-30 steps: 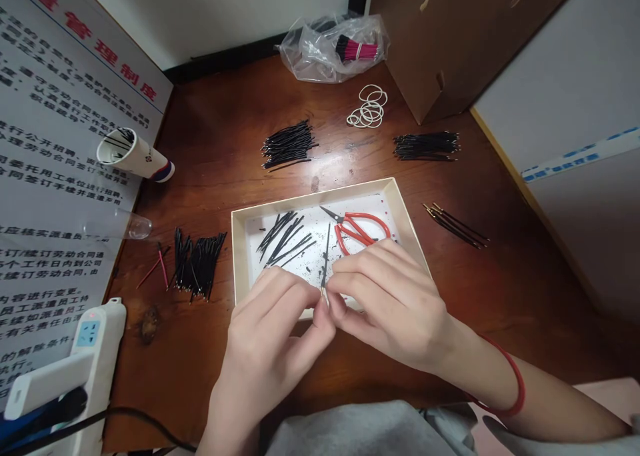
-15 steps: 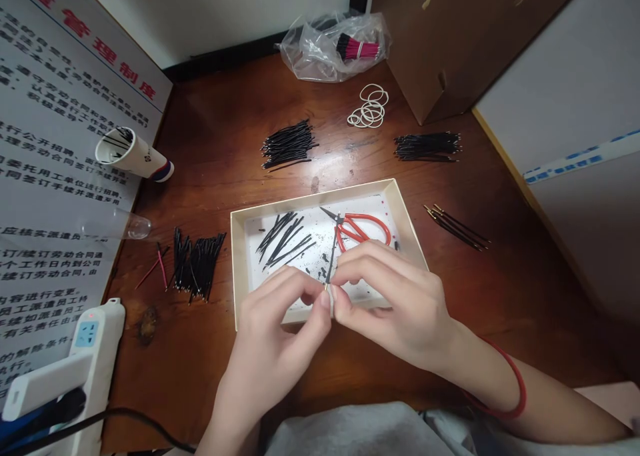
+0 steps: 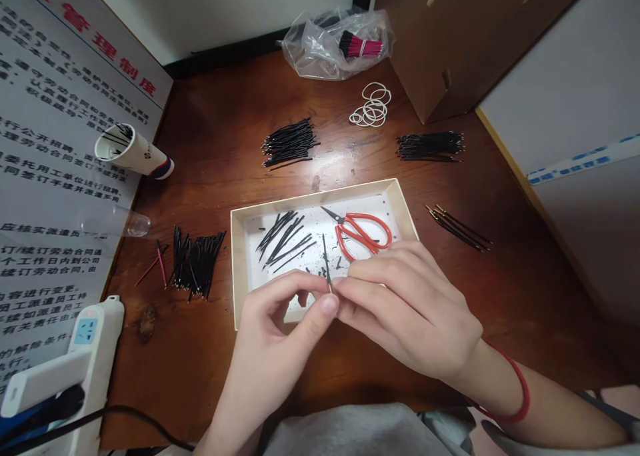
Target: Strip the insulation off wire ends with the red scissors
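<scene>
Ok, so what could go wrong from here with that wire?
The wire is pinched only near its end between the left hand and right hand, so it could slip and fall into the tray, among the loose black bits. The scissors lie just above the right hand, which might knock them into the wires lying in the tray.

Desk (image 3: pixel 225 176): reddish-brown wood, soft glare mid-surface. Left edge: board (image 3: pixel 65 143) printed with Chinese regulations. Behind: white wall (image 3: pixel 250 9), black skirting (image 3: pixel 220 66). Right: brown carton (image 3: pixel 440 36), white partition (image 3: pixel 565 69) with blue-and-white tape (image 3: pixel 580 163).
</scene>
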`<state>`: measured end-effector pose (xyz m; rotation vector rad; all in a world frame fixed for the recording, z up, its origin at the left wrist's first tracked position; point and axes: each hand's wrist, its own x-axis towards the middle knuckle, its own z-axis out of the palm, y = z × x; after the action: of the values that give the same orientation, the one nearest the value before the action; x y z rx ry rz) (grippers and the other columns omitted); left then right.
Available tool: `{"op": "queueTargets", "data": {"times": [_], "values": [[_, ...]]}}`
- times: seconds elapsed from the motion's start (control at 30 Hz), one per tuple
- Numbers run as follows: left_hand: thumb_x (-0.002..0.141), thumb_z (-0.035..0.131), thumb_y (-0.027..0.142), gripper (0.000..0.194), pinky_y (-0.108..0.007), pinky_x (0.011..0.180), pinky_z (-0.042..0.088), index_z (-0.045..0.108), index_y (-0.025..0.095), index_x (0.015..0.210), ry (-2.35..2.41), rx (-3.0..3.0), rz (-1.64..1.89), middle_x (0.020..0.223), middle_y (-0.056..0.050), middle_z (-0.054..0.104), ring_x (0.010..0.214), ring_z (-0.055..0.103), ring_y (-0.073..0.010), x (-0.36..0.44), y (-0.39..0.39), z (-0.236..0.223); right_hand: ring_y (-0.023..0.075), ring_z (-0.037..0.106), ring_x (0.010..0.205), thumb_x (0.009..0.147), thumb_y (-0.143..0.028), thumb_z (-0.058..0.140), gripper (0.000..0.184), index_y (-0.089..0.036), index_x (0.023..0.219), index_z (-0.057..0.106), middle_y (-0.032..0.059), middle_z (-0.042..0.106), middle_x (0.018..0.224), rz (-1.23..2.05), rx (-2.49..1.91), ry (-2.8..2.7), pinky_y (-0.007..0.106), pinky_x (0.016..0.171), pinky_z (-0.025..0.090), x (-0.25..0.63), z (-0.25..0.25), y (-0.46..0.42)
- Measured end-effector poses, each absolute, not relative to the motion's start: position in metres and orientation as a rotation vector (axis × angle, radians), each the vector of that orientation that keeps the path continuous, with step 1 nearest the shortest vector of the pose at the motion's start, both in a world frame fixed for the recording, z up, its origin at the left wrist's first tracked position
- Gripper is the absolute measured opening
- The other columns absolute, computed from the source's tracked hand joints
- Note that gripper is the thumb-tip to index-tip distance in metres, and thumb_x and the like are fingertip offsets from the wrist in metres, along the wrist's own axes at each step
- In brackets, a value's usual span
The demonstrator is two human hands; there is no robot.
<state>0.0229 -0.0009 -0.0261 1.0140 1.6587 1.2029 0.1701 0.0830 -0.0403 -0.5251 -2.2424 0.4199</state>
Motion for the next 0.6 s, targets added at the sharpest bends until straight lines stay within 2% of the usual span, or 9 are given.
{"op": "queueTargets", "data": {"times": [0.17,0.37,0.6], "values": [[0.084,0.071,0.017,0.011,-0.017,0.064,0.05,0.075,0.026,0.078,1.746,1.015,1.21,0.074,0.006,0.074,0.069,0.064,-0.0101,0.0246,-0.0008,-0.0268,0.0138,0.057,0.069,0.087,-0.009,0.066,0.009,-0.017,0.083,0.063,0.0021,0.07,0.076,0.408,-0.553,-2.246,0.032,0.069,0.047,0.1696,-0.0422,0.0835],[0.083,0.07,0.01,0.018,-0.017,0.07,0.051,0.074,0.027,0.08,1.736,1.13,1.277,0.077,0.008,0.074,0.073,0.065,-0.0093,0.0258,-0.0044,-0.0291,0.0125,0.061,0.07,0.084,-0.006,0.065,0.015,-0.018,0.079,0.059,0.0005,0.066,0.073,0.694,-0.666,-2.122,0.028,0.069,0.05,0.1659,-0.0411,0.0818],[0.081,0.07,0.005,0.018,-0.023,0.064,0.051,0.071,0.022,0.08,1.756,1.276,1.35,0.073,0.005,0.071,0.067,0.064,-0.0111,0.0299,-0.0052,-0.0325,0.0125,0.061,0.07,0.085,-0.005,0.062,0.015,-0.017,0.079,0.058,0.0003,0.062,0.073,0.874,-0.679,-2.095,0.027,0.068,0.051,0.1646,-0.0404,0.0832]]}}
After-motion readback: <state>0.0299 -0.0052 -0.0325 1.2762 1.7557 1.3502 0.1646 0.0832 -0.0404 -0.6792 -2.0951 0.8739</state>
